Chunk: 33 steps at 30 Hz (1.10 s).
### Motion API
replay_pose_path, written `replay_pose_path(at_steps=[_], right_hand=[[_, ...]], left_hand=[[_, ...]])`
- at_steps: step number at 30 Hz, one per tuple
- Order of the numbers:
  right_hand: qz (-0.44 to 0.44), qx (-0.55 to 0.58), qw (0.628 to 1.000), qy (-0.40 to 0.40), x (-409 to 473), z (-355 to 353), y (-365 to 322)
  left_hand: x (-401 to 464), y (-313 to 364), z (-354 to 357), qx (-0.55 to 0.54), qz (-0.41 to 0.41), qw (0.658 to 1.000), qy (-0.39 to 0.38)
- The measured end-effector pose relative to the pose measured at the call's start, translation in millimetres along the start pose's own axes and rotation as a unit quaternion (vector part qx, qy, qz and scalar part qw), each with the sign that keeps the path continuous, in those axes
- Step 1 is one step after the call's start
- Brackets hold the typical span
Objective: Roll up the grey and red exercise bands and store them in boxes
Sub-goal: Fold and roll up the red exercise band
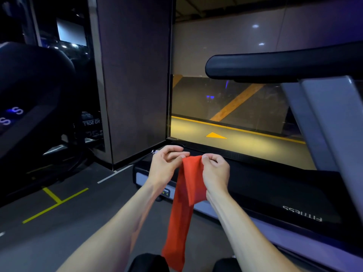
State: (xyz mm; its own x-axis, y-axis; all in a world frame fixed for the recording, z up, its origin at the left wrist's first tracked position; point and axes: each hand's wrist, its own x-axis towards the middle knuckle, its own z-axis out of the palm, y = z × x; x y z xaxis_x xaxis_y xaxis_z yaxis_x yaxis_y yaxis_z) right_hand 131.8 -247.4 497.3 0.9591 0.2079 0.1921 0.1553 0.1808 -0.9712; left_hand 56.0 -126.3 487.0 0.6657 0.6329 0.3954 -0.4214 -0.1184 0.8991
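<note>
While both hands are raised in front of the person, the left hand (165,163) pinches one top corner of the red exercise band (183,203) between thumb and curled fingers, and the right hand (215,169) pinches the other corner the same way. The band's upper edge is stretched between the two hands, with a short folded flap lying against the right wrist. The rest hangs straight down between the forearms, its lower end reaching the person's dark-clad knees (149,262). Just beyond the hands lies the black deck of a treadmill (275,191), whose padded handrail (275,65) crosses above on the right. The grey floor (68,218) on the left bears yellow tape lines (57,201).
</note>
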Motion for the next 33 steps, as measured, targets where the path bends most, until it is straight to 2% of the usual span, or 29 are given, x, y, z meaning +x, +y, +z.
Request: replay_pose_path(at_steps=[5, 10, 15, 22, 29, 33], right_hand=[[0.018, -0.012, 0.999, 0.032, 2.3, 3.5, -4.9], [0.041, -0.014, 0.998, 0.043, 3.9, 4.9, -4.2], [0.036, 0.011, 0.999, 0.015, 2.2, 2.0, -1.9], [-0.016, 0.064, 0.997, -0.043, 8.7, -5.7, 2.1], [-0.015, 0.121, 0.992, 0.029, 13.4, 16.5, -14.4], [-0.018, 0.116, 0.992, 0.044, 17.6, 24.2, -24.9]], left_hand=[[-1.7, 2.8, 2.2, 0.017, 0.02, 1.0, -0.01], [-4.6, 1.0, 1.7, 0.096, 0.061, 0.993, -0.022], [4.6, 3.8, -0.1, 0.136, 0.064, 0.989, -0.009], [18.0, 31.6, 0.6, 0.222, 0.086, 0.969, -0.061], [20.7, 43.5, 9.7, 0.222, 0.122, 0.966, -0.048], [13.1, 44.5, 9.6, 0.167, 0.145, 0.975, -0.03]])
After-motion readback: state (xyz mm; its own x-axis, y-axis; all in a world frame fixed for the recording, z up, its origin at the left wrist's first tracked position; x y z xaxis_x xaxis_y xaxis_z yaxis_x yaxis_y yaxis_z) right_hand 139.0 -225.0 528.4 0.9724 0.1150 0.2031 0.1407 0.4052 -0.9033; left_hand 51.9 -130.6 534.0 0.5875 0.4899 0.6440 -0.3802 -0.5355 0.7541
